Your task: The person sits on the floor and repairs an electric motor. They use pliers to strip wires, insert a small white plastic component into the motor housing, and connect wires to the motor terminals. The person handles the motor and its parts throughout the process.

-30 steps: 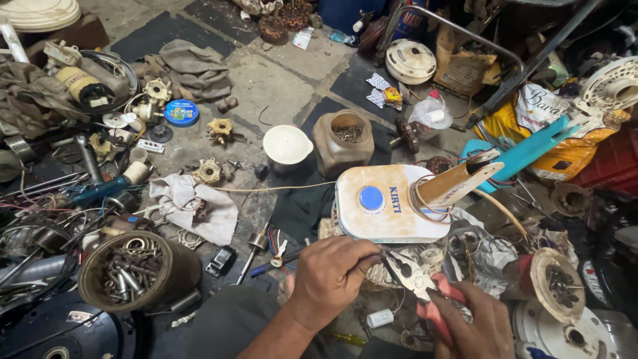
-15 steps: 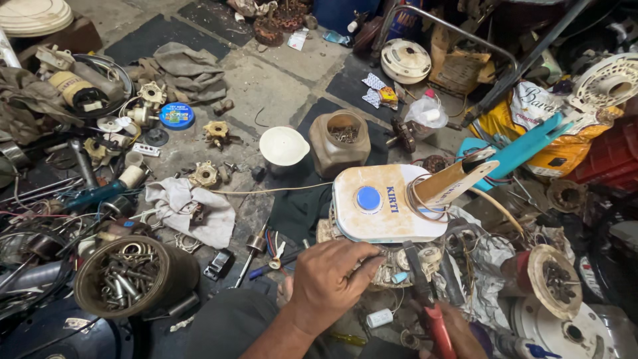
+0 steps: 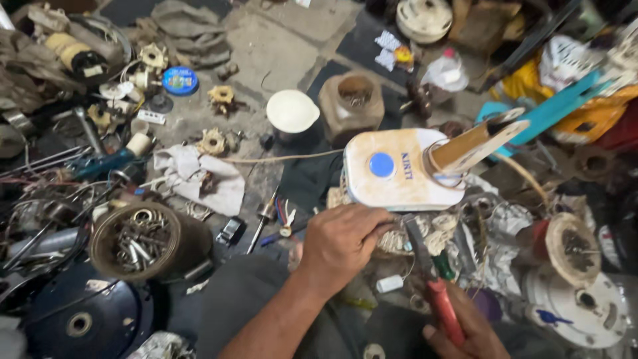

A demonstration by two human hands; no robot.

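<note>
Our left hand (image 3: pixel 342 242) is closed on the near edge of the white casing (image 3: pixel 399 169), which lies right of centre on the floor (image 3: pixel 279 46). Our right hand (image 3: pixel 465 329) is wrapped round the red handle of the pliers (image 3: pixel 432 279), whose tip points up under that same edge.

We judge the main risk to be the pliers slipping off the part and jabbing the left fingers (image 3: pixel 372 223), since tip and fingers sit just beside each other. The casing could also tip, because the wooden stick (image 3: pixel 475 143) leans out from its right side.

There is little room. The tin of bolts (image 3: pixel 136 239) crowds the near left, the motor part (image 3: pixel 571 249) the right, and the jar (image 3: pixel 352 103) and white bowl (image 3: pixel 292 112) stand just beyond. The only open floor lies far off, past the bowl.
</note>
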